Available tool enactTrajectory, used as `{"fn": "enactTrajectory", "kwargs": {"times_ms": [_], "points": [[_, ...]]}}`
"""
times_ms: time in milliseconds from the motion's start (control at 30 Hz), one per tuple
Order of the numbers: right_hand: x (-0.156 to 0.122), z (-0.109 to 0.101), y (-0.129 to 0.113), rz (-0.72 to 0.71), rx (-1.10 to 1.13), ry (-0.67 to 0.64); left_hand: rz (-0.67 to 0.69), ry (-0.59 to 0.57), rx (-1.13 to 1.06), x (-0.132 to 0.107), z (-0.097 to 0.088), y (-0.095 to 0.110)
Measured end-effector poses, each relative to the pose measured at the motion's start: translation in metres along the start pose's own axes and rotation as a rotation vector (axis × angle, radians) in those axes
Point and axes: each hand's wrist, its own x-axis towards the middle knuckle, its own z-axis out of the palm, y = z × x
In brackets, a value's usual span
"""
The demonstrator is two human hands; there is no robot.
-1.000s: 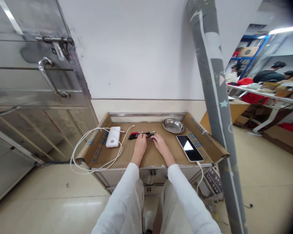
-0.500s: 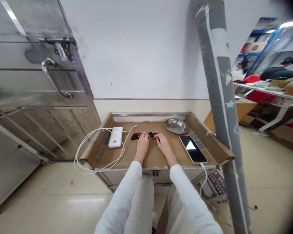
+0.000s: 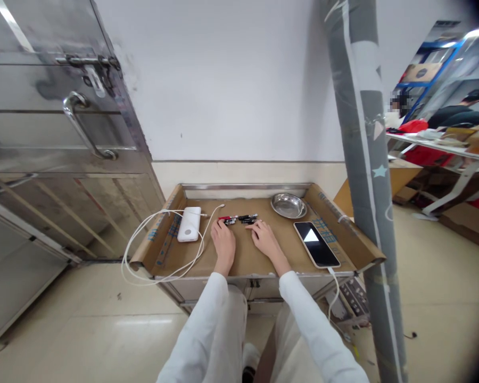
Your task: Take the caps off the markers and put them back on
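On the counter [image 3: 243, 258], red-and-black pens [image 3: 229, 219] lie at the fingertips of the person's curled left hand [image 3: 224, 240], black pens [image 3: 248, 218] just beyond the bent-fingered right hand [image 3: 264, 238], long axes running left-right, tips indistinct, and whether either hand grips any cannot be told.

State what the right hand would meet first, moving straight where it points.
The right hand would probably meet the cluster of slim black pens first; the gap, if any, is hard to judge.
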Motion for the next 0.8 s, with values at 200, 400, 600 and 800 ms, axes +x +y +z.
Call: {"fn": "enactTrajectory", "kwargs": {"times_ms": [200, 400, 600, 800], "points": [[0.001, 0.000, -0.001, 0.051, 0.047, -0.022, -0.046, -0.080, 0.149, -0.004, -0.014, -0.005], [-0.002, -0.005, 0.000, 0.201, 0.440, 0.103, 0.044, -0.217, 0.198, -0.007, -0.031, -0.013], [-0.001, -0.004, -0.015, 0.483, 0.998, 0.036, 0.192, -0.432, -0.406, -0.006, -0.029, -0.010], [0.003, -0.007, -0.013, 0.767, 1.589, 0.019, 0.156, -0.397, -0.788, 0.017, -0.025, 0.023]]}}
